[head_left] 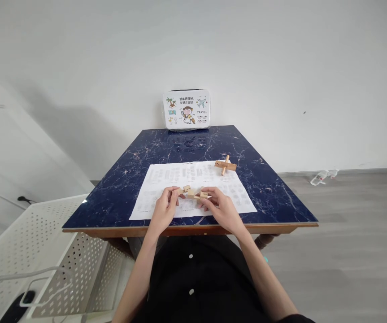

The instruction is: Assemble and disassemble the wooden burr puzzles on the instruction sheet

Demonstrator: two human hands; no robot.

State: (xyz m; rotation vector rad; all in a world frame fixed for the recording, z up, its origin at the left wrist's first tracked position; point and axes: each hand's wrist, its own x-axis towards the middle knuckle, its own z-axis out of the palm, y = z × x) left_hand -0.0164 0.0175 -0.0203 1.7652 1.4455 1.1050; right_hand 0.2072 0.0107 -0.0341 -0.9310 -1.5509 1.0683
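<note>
My left hand (163, 208) is closed, with thumb and fingers on a small light wooden puzzle piece (180, 191) above the printed sheet (159, 179). Facing it, my right hand (223, 208) grips a notched wooden block (203, 195) between thumb and fingers. More light wood (190, 193) shows in the space between both hands; I cannot tell whether these parts are joined. Fingers hide some of their edges. Beyond my right hand, a darker wooden cross (225, 165), made of a flat bar and a thin rod, lies over the sheet's far right corner.
The blue marbled table (119, 193) bears the sheet. At its back edge a white cartoon-printed case (187, 110) stands against the wall. A white perforated cart (55, 251) with a cable is at the left. Clear plastic items (323, 177) lie on the floor at right.
</note>
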